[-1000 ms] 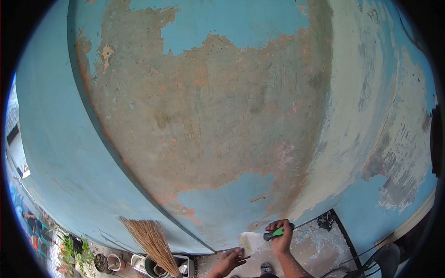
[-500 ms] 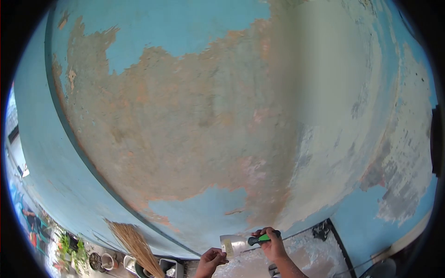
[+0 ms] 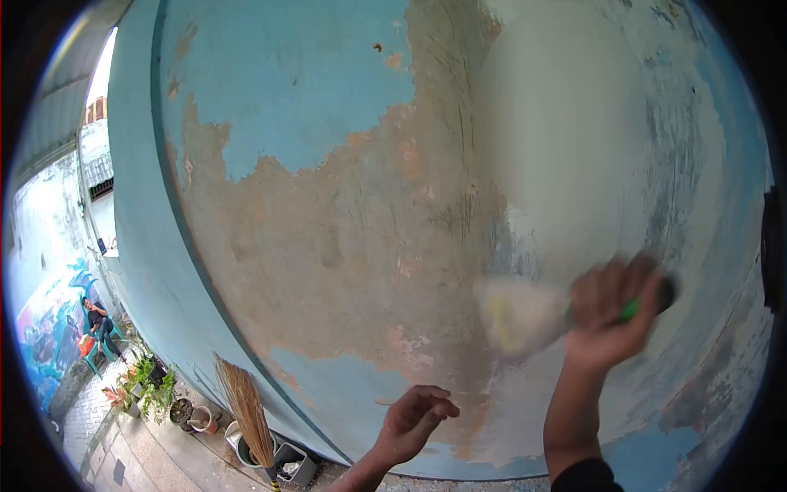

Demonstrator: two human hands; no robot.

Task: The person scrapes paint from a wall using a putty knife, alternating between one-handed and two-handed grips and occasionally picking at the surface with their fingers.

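Note:
My right hand (image 3: 611,312) is wrapped around the green and black handle of a putty knife, raised in front of the wall. The wide blade of the putty knife (image 3: 520,316) points left and is smeared by motion, with a yellowish patch on it. Lower down, my left hand (image 3: 418,422) is held up near the wall, fingers loosely curled and thumb apart, with nothing visible in it. Before me the wall (image 3: 328,238) shows peeling blue paint, bare brownish plaster and, on the right, a smooth pale coated area behind the putty knife.
A straw broom (image 3: 244,410) leans at the lower left by a grey bin (image 3: 297,467). Potted plants (image 3: 152,389) line the foot of the wall further left. A person (image 3: 100,320) sits on a chair in the distance.
My right hand has lifted the putty knife from low by the floor up and right across the wall. My left hand has risen away from the blade. The view has tilted up.

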